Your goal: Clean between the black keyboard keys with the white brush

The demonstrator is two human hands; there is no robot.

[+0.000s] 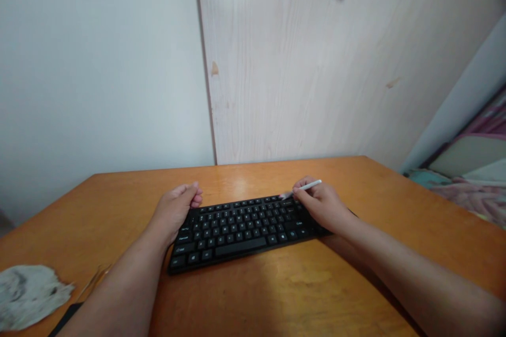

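A black keyboard [241,242] lies slightly angled on the wooden table, its keys facing up. At its upper left corner rests my left hand [179,205], closed in a loose fist, with the wrist against the keyboard's left edge; nothing shows in the curled fingers. Over the upper right part of the keys, my right hand [322,202] pinches a small brush with a white handle [310,185]. The brush tip points left and down at the top row of keys; whether it touches them I cannot tell. My right hand hides the keyboard's right end.
On the brown table [253,300], a stained whitish cloth [29,295] lies at the front left. Near it are thin brownish sticks [91,280] and a dark flat object [67,318], partly behind my left forearm. A pale wall panel [284,89] stands behind; bedding [474,184] shows at the right.
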